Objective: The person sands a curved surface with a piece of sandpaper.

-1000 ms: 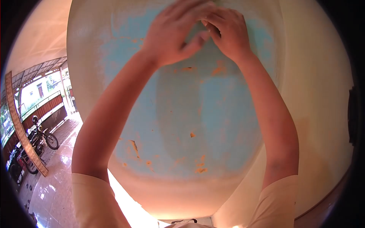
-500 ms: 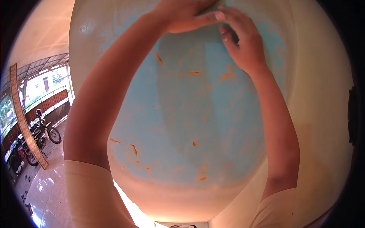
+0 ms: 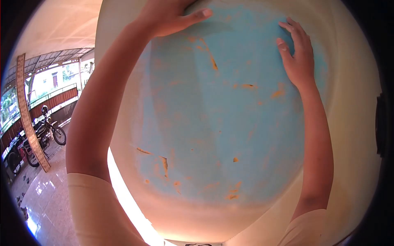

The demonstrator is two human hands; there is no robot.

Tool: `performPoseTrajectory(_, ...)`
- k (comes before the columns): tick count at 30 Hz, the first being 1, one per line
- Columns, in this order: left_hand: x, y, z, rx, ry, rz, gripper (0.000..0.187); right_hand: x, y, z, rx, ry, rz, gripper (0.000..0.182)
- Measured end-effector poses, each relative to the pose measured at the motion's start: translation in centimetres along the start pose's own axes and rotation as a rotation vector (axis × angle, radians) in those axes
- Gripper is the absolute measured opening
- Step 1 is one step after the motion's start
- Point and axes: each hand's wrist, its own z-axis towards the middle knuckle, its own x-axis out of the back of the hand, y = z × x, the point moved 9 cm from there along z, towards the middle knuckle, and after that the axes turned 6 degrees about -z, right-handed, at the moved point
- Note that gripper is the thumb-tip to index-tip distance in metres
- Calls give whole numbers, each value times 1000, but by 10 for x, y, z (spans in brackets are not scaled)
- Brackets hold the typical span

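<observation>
**Worn blue panel in front of two raised bare hands**

Likely stiff and heavy, perhaps fixed in place; too broad to close fingers around. Best met with flat palms, or held by the outer edges if loose. Probably sound underneath but fragile in the coating, with a risk of flaking near the chips. Maybe a little slippery where smooth.

Straight ahead, filling most of the view: pale blue in the middle, fading into a tan border. Scattered over the blue, orange-brown scuffs and small chips, including a long, narrow chip low on the left. Down the left half, a soft, darker band.

At the upper left, left hand over the panel, thumb out, other fingertips cut off by the frame; cannot tell the grip. At the upper right, right hand by the blue, fingers loosely spread, grip released. Contact with the panel unclear.
</observation>
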Motion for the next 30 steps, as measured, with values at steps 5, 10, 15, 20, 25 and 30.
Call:
performPoseTrajectory(5, 11, -45, -47, 58, -79, -43, 82, -3, 0, 3, 10, 13, -45, 41)
performPoseTrajectory(10, 12, -12, -91, -69, -123, 11, 89, -14, 4, 4, -47, -23, -229, 50)
performPoseTrajectory(15, 14, -10, -88, -215, -140, -80, 83, -30, -43, 19, 6, 4, -336, 55)
performPoseTrajectory(20, 24, -51, -69, 0, 31, 16, 77, -20, -113, 37, -156, -197, -371, 61)
performPoseTrajectory(25, 19, 15, -139, -107, 73, -163, 73, -35, -112, 25, -151, -387, -370, 68)
performPoseTrajectory(30, 13, 23, -165, -307, -145, -121, 85, -41, -149, 36, -112, -403, -390, 70)
